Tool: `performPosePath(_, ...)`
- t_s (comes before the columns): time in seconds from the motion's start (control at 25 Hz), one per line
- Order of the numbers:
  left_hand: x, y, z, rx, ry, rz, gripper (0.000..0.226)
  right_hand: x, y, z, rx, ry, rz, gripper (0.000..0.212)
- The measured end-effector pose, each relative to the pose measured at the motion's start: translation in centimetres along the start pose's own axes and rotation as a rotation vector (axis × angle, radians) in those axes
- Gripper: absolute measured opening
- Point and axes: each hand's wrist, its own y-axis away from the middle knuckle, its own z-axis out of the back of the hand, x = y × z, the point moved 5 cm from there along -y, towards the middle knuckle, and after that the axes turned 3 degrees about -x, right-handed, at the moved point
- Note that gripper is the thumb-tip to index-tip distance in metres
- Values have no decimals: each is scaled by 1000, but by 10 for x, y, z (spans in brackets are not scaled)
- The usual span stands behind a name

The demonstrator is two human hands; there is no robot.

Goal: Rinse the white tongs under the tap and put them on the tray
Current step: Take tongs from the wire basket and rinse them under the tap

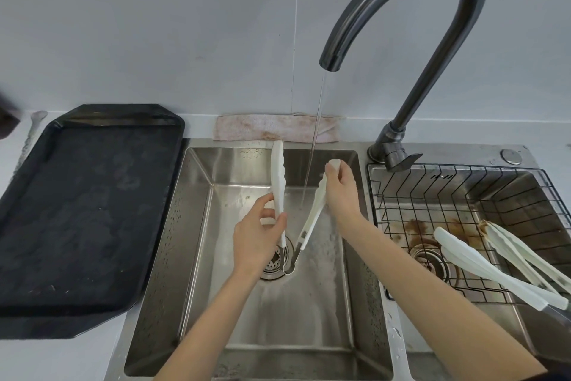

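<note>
So the black tray [86, 207] on the surface left of the sink [200, 257] has no tongs on it, meaning that half isn't done yet. Tap [401, 25] is running. The white tongs [312, 220] are spread wide over the drain, left hand [256, 235] pinching one arm, right hand [341, 192] clasping the other near its tip. Looks like mid-rinse.

Pink cloth [278, 131] behind sink [197, 226]; wire rack [463, 195] in right basin.
</note>
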Motion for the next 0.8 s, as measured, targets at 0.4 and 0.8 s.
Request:
performPosePath(0.4,-17,7,-22,36,-377,-195,38,13,27,-22,385,-549,-222,49)
performPosePath(0.8,-20,-3,-21,47,-395,-234,37,19,6,-34,539,-767,-339,31)
